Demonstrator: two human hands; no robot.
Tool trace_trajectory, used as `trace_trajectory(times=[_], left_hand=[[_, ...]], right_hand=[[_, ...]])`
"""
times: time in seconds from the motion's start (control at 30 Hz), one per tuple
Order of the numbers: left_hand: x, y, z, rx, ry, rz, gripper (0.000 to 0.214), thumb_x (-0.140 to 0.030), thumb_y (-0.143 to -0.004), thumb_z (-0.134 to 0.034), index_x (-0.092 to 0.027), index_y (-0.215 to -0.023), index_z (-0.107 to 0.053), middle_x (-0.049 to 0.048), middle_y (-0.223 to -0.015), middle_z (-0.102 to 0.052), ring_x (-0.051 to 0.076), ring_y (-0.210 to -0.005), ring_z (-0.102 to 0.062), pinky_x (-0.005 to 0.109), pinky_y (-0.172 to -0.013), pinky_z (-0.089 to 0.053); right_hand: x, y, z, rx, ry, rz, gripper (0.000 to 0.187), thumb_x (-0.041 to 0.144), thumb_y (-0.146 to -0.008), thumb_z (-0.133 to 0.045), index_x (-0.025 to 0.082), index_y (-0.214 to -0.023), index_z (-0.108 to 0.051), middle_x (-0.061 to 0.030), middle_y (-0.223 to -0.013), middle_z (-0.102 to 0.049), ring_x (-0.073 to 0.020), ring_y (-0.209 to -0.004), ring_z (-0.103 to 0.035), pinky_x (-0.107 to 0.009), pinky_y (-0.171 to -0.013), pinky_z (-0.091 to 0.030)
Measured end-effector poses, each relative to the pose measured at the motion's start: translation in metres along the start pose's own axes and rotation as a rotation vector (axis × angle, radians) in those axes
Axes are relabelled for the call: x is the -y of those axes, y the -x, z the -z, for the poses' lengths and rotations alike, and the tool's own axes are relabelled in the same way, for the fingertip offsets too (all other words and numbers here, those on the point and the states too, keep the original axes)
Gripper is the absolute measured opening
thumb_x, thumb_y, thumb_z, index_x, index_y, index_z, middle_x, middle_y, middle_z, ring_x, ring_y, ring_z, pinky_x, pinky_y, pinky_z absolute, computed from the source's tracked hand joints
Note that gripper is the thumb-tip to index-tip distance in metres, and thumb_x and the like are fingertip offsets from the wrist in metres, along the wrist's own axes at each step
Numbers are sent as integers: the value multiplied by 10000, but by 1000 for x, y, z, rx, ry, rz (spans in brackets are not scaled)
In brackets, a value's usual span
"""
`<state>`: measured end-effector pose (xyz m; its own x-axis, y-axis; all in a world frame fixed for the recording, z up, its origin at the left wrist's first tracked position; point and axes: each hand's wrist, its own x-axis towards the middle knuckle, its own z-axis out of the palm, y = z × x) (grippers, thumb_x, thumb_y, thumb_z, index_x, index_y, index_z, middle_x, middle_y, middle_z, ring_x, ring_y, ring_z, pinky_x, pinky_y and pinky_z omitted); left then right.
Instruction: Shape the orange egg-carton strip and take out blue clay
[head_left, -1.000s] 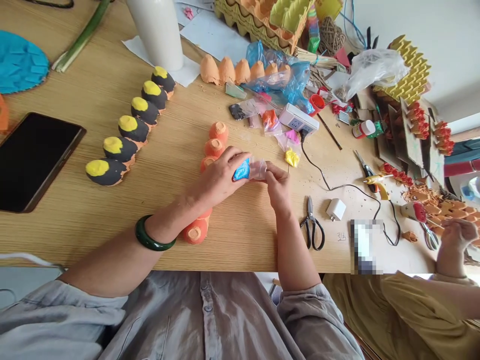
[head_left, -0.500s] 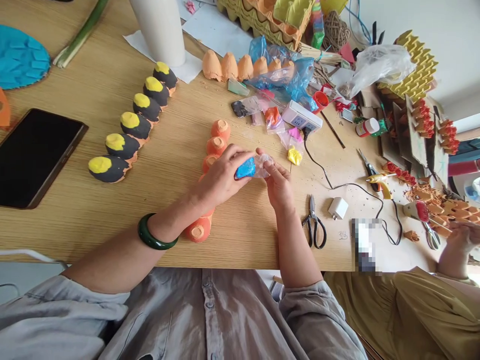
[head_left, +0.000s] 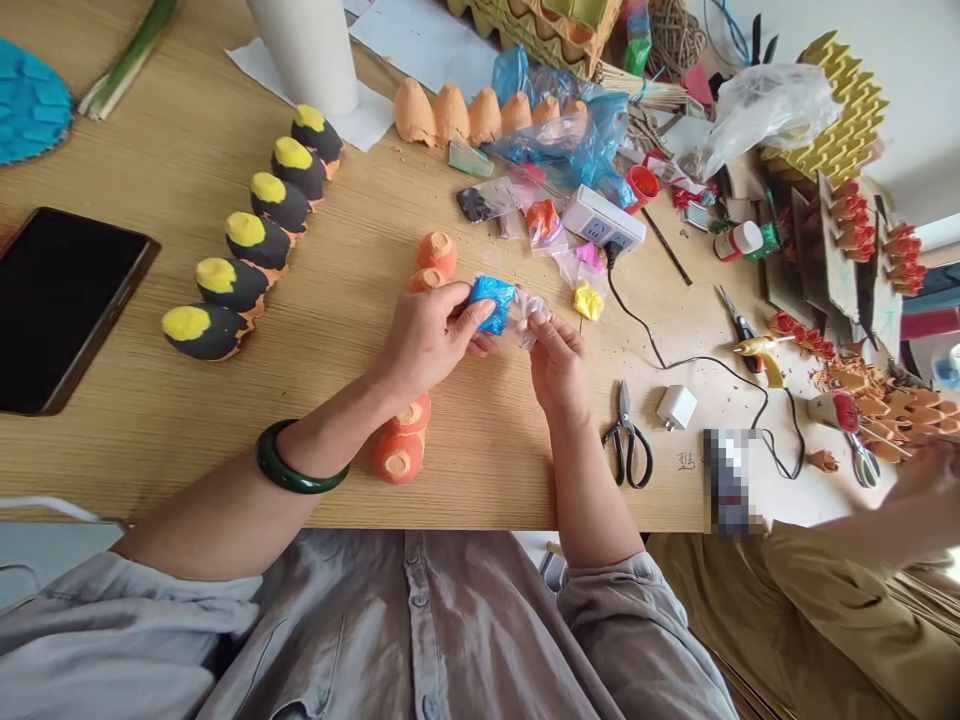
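Between my hands is a small clear plastic bag point(head_left: 529, 312) with a lump of blue modelling clay point(head_left: 492, 304) in its left end. My left hand point(head_left: 431, 335) is closed on the clay end, thumb across the front. My right hand point(head_left: 556, 358) pinches the crumpled, see-through end of the bag. Beneath my left hand and forearm runs a row of orange-painted egg-carton cups point(head_left: 397, 457), its middle hidden. To the left stands a slanting row of black-painted cups point(head_left: 238, 282), each with a yellow patch on it.
A black phone point(head_left: 67, 305) lies at the left. Unpainted cups point(head_left: 451, 112) stand behind, partly under a blue plastic bag point(head_left: 559, 140). Small clay packets, including a yellow one point(head_left: 588, 300), lie near a power strip point(head_left: 602, 217). Scissors point(head_left: 628, 440) rest right; a co-worker's arm point(head_left: 892, 510) reaches in.
My left hand has shifted left and turned, its thumb now over the blue clay, which shows flatter and squarer. The co-worker's arm has come further into view at the right.
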<state>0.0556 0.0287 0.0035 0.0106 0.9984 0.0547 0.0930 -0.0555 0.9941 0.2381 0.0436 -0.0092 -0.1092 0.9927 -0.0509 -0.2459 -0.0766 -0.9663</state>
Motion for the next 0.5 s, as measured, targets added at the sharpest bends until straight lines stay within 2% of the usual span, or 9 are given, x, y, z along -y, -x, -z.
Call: trace_trajectory(times=[0.2, 0.33, 0.4, 0.5], left_hand=[[2, 0, -3, 12, 83, 51, 406, -545, -1121, -699, -242, -859, -633, 49, -729, -770, 265, -652, -848, 348, -608, -720], [0, 1, -4, 16, 57, 66, 317, -461, -1041, -831, -231, -913, -653, 38, -721, -776, 243, -584, -811, 317, -564, -687], [-2, 1, -3, 25, 88, 99, 319, -469, -1086, -755, -235, -897, -646, 35, -697, -768, 229, -554, -793, 302, -540, -671], [-5, 1, -1, -11, 119, 116, 350, -513, -1110, -683, -250, -886, -627, 11, -658, -739, 212, -524, -768, 279, -509, -650]], right_hand=[[-3, -1, 1, -77, -13, -86, 233, 492, -842, -874, 281, -781, -795, 7, -835, -769, -210, -887, -737, -394, -1013, -645], [-6, 0, 0, -74, -5, -106, 255, 524, -845, -842, 277, -808, -793, -10, -896, -797, -228, -944, -751, -397, -993, -650], [-6, 1, 0, -82, 21, -70, 249, 521, -865, -816, 279, -807, -802, -17, -969, -818, -229, -982, -750, -380, -969, -638], [-7, 2, 1, -34, 103, -25, 288, 536, -887, -825, 281, -756, -797, -16, -956, -802, -232, -970, -726, -397, -1003, -614]])
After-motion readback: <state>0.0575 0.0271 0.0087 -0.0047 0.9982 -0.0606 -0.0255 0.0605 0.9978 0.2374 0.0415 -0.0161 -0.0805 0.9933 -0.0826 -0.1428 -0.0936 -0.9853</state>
